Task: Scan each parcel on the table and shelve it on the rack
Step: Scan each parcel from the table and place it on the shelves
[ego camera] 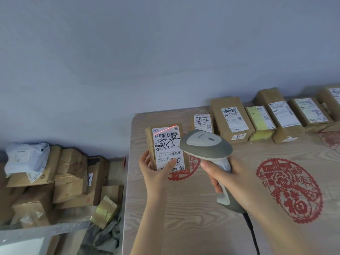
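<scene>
From my remote seat I see the left hand (153, 173) reaching up from the bottom of the view, forearm angled toward the table's (184, 208) far left corner, wrist bent back so the palm faces me. It grips a small brown parcel (166, 148) by its lower end: the thumb lies across the bottom of the white label, the fingers wrap round the left edge and behind. The parcel stands upright with its label toward the camera, held over the left end of the table; I cannot tell whether its base touches the surface. The right hand (226, 174) comes in from the lower right, its fingers curled firmly round the handle of a grey and white scanner (206, 144), thumb lying along the near side of the grip. The scanner's head is just right of the parcel and overlaps its right edge in my view, and a dark cable (250, 229) runs down from the handle's butt. A thin red laser line (165, 130) crosses the top of the label at a slight tilt, just above the main barcode. Along the table's far edge sits a row of parcels (281, 116), side by side against the wall, labels up. A red paper-cut decoration (288, 190) lies flat on the tabletop beside the right wrist. Off the table to the left, a pile of boxes (70, 177) is stacked loosely, a white bag (25, 157) on top.
</scene>
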